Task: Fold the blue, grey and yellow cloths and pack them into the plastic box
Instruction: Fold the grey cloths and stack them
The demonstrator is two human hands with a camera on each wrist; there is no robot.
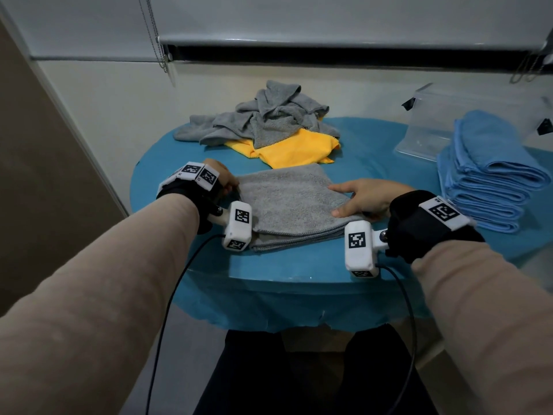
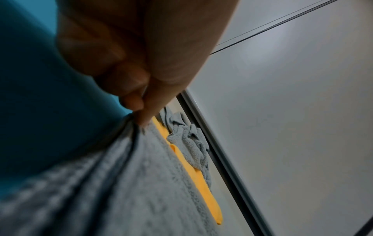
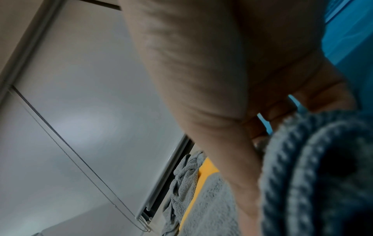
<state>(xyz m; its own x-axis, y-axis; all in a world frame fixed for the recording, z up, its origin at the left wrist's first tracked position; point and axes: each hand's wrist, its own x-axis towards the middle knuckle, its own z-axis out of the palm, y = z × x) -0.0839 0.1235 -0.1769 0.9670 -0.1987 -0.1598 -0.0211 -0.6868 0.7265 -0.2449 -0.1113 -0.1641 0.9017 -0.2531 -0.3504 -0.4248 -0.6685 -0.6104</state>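
Left hand [image 1: 223,179] curled at the left edge of the folded grey towel [image 1: 291,205], thumb and fingertips [image 2: 144,119] pinched together on its layered corner, seen close in the left wrist view. Right hand [image 1: 363,197] laid on the towel's right end, index finger stretched flat across the top toward the left, thumb lying along the near right part of the top surface, remaining fingers [image 3: 280,110] bent down past the right edge; under the fold or merely beside it, cannot tell. Towel stretched between the two hands, flat on the blue table [image 1: 299,265], folded hems nearest the wrists.

Beyond the fingertips, well apart from both hands: loose heap of grey cloths [image 1: 269,115] lying on top of a yellow cloth [image 1: 294,151], its near edge just beside the towel's far edge. Off past the right hand's knuckles: stack of folded blue cloths [image 1: 484,175], and behind it the clear plastic box [image 1: 434,115], touching or nearly touching the stack.
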